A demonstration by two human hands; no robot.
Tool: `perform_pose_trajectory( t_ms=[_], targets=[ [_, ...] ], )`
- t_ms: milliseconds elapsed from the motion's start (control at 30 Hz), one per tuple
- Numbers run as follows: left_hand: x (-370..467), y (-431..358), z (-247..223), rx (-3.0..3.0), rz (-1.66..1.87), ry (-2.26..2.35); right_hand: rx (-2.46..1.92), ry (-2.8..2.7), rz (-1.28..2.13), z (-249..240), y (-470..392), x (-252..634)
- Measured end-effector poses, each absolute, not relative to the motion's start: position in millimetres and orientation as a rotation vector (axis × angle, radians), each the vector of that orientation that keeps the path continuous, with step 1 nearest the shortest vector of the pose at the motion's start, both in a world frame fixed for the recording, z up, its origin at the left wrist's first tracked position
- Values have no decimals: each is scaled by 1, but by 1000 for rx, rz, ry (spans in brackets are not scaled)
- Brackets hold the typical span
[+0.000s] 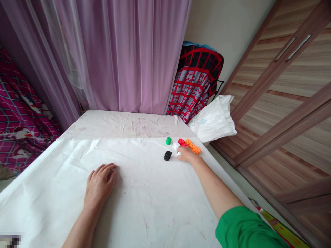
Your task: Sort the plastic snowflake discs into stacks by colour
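Note:
My right hand [186,154] reaches to the far right part of the table, its fingers closed around a small white piece [179,153] that shows at the fingertips. Just beyond those fingers lies a white textured bundle [176,145]. Red bundles [181,141] and orange bundles [194,148] sit against the far side of the hand, partly hidden by it. To the left are a green bundle [168,141] and a black, ridged bundle [168,155]. What the bundles are made of is too small to tell. My left hand [101,182] rests palm down on the tabletop, holding nothing, fingers loosely extended.
A white cover [144,203] with creases and faint stains lies over the table. At its right far corner is a white plastic sack [213,120]. Behind hang purple curtains [134,55] and red-patterned fabric [191,86]. A wooden wardrobe [289,89] stands on the right.

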State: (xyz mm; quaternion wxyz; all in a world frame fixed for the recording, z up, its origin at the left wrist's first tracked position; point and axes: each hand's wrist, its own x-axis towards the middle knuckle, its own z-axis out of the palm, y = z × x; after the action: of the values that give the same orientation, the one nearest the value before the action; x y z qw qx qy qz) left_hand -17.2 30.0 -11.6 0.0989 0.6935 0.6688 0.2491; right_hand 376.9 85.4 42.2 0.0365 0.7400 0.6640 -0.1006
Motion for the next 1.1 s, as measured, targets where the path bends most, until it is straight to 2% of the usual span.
perform_pose_trajectory(
  t_ms=[167, 300, 433, 533, 600, 733, 867, 933, 1100],
  targets=[
    [-18, 31, -11, 2050, 711, 1975, 2302, 2036, -345, 49, 85, 378],
    [-19, 32, -12, 2050, 712, 1982, 2539, 2019, -297, 44, 62, 394],
    [-21, 34, -14, 2064, 721, 1981, 2825, 1907, -242, 9, 19, 408],
    [-22, 35, -16, 2100, 705, 1976, 2836, 2054, 22, -18, -7, 403],
    [-23, 35, -16, 2132, 698, 1985, 2829, 2130, 75, -27, -14, 399],
    [-25, 35, -20, 2192, 669, 2016, 2999, 2219, -167, -28, -6, 412],
    [-30, 37, -28, 2252, 657, 2030, 3524, 1994, -365, -27, 25, 462],
    [-34, 40, -34, 2269, 656, 2028, 3719, 1847, -582, -26, 47, 489],
    [-49, 52, -53, 2279, 698, 2003, 3579, 2058, -1206, -25, 114, 530]
  ],
)
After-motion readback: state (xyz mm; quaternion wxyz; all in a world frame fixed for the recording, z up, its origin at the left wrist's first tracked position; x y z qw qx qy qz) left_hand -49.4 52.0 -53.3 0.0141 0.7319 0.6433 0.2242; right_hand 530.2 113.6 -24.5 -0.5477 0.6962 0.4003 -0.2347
